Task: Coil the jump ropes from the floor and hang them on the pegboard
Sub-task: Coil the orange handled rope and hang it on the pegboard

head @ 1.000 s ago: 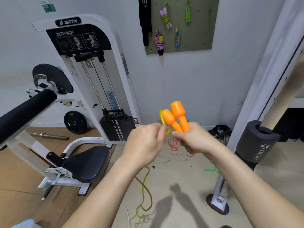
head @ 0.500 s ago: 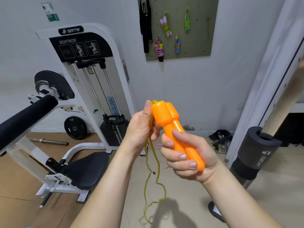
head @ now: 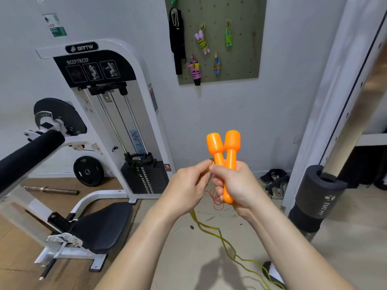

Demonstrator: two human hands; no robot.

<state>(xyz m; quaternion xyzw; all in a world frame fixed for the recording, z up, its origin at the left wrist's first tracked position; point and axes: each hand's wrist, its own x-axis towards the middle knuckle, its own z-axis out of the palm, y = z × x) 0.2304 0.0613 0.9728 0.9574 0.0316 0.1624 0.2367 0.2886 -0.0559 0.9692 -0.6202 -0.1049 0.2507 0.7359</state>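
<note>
Fingers [head: 218, 192] of right hand [head: 238, 185] curled round both orange handles [head: 225, 149], held upright together, likely as a core for coiling | left hand [head: 185, 189] pinches yellow rope [head: 211, 229] just beside them, probably to wind | slack trails on floor [head: 188, 258]; pegboard [head: 240, 38] well apart

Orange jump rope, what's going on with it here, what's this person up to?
A person is partway through tidying up. Their right hand grips both orange handles side by side, tops up, while the left hand pinches the yellow cord right beside them. Most of the cord hangs down and trails loose across the floor, so it is not yet coiled. Several bundled ropes hang on the pegboard on the wall ahead.
</note>
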